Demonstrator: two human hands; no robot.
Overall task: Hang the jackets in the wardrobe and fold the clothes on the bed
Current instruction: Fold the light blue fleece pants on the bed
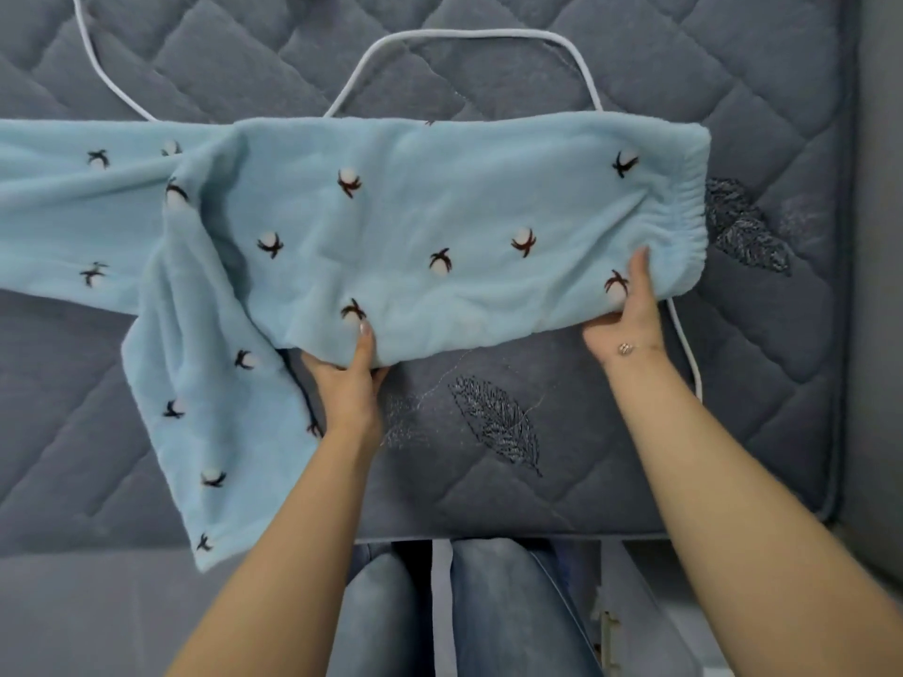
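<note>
While we stood at the bed's near edge, our left hand [353, 368] and right hand [630, 310] each pinched the pale blue fleece trousers' [415, 222] lower hem, thumbs under, presumably to fold them; they lay mid-frame, white cable [469, 36] beyond.

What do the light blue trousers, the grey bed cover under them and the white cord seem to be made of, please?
Light blue trousers: probably soft fleece or plush, with a matte, fuzzy nap and a gathered elastic waistband.
Grey bed cover: quilted fabric, going by the stitched diamonds and embroidered leaves.
White cord: smooth and rounded, perhaps plastic-coated cable; I cannot be sure.
</note>
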